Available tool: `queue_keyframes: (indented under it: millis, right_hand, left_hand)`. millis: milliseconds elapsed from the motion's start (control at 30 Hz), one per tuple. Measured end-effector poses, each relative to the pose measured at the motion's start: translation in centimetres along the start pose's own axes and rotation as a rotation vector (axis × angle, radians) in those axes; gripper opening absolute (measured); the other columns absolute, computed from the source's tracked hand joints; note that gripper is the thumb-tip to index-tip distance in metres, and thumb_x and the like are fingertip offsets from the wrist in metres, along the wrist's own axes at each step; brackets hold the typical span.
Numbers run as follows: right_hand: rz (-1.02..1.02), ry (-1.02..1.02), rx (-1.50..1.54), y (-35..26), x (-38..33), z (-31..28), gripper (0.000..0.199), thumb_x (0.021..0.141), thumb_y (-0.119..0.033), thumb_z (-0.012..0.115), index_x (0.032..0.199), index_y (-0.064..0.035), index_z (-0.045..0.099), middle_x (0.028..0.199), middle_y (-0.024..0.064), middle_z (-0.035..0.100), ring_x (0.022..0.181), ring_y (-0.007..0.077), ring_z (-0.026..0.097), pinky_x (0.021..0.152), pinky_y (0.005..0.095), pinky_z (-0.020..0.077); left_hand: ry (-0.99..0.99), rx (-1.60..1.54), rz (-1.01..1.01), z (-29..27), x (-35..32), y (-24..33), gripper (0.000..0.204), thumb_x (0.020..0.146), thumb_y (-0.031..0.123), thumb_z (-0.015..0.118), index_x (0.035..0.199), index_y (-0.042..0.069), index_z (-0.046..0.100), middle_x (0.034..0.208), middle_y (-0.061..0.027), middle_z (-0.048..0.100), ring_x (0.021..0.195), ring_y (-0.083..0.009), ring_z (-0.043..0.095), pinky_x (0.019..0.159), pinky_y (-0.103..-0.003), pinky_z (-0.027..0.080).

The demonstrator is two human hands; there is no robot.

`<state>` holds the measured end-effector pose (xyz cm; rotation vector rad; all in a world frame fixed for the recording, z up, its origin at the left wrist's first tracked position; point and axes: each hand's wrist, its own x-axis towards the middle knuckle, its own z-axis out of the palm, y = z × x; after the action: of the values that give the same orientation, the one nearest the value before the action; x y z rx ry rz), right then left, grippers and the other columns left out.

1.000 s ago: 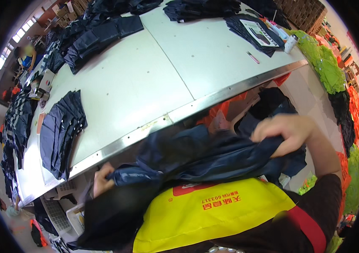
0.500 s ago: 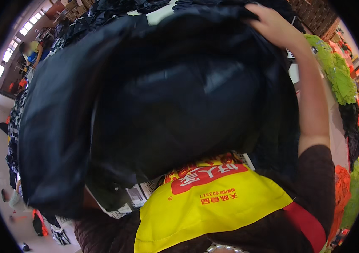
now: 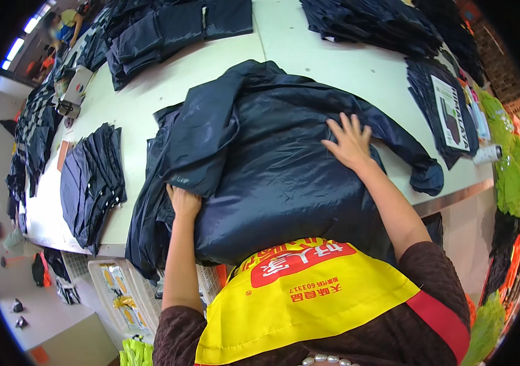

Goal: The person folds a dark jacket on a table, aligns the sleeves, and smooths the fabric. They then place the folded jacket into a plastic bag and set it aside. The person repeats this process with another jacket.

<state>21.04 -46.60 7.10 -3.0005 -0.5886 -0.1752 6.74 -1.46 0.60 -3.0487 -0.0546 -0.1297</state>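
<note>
A dark navy jacket (image 3: pixel 284 158) of thin, shiny cloth lies spread over the table, its lower part hanging over the near edge against my yellow apron. One sleeve (image 3: pixel 205 134) is folded across its left side, and the other sleeve (image 3: pixel 406 146) stretches out to the right. My left hand (image 3: pixel 185 201) is closed at the end of the left sleeve, fingers partly hidden beneath the cloth. On the right part of the jacket, my right hand (image 3: pixel 351 143) lies flat with spread fingers, holding nothing. More dark cloth lies under the jacket at the left.
On the pale table (image 3: pixel 144 116) stand a stack of dark pieces (image 3: pixel 92 183) at left and folded dark garments (image 3: pixel 180 30) at the back. Another dark pile (image 3: pixel 369 27), a printed bag (image 3: pixel 452 113) and a thread cone (image 3: pixel 487 154) are at right. A white crate (image 3: pixel 113 287) sits below left.
The jacket, raised and blurred across the view before, has come down onto the table. My right hand has dropped from the far upper right onto the cloth, and my left hand has come into sight.
</note>
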Motion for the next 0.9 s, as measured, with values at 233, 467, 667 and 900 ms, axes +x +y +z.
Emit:
queue_keyframes:
  millis: [233,467,667,900]
  right_hand:
    - [0.103,-0.265,-0.009,-0.3,0.1,1.1,0.062,0.087,-0.043,0.055,0.140,-0.0183,0.036,0.147,0.0178,0.025,0.135,0.0437,0.019,0.099,0.0672,0.0217]
    - [-0.356,-0.034,0.500,-6.1,9.8,-4.2,0.032,0.079,-0.020,0.066,0.104,-0.0025,0.056,0.095,0.0143,0.062,0.090,0.0322,0.061,0.077,0.0402,0.0495]
    - [-0.565,0.198,0.663,-14.6,16.4,4.2,0.040,0.068,-0.003,0.070,0.102,-0.0010,0.051,0.108,0.0160,0.054,0.102,0.0316,0.053,0.085,0.0382,0.0453]
    - [-0.261,0.192,1.250,-17.5,10.2,4.6,0.028,0.073,0.000,0.063,0.100,-0.0004,0.056,0.090,0.0191,0.059,0.087,0.0333,0.060,0.077,0.0372,0.0473]
  left_hand:
    - [-0.099,-0.014,-0.028,-0.4,5.7,-3.6,0.054,0.087,0.036,0.044,0.134,0.010,0.046,0.142,-0.0113,0.039,0.137,-0.0313,0.024,0.108,-0.052,0.019]
    - [0.224,-1.670,-0.704,-3.5,5.0,-2.3,0.042,0.093,0.025,0.044,0.125,-0.002,0.050,0.123,-0.0113,0.056,0.110,-0.0282,0.056,0.094,-0.038,0.043]
    - [0.167,-2.053,-0.930,-9.5,7.5,3.8,0.051,0.088,0.025,0.059,0.130,0.001,0.044,0.126,-0.0144,0.054,0.113,-0.0297,0.054,0.097,-0.043,0.044]
    - [0.052,-1.277,-0.004,-22.0,8.8,9.2,0.035,0.078,0.009,0.067,0.109,-0.005,0.060,0.107,-0.0191,0.060,0.098,-0.0301,0.060,0.082,-0.039,0.050]
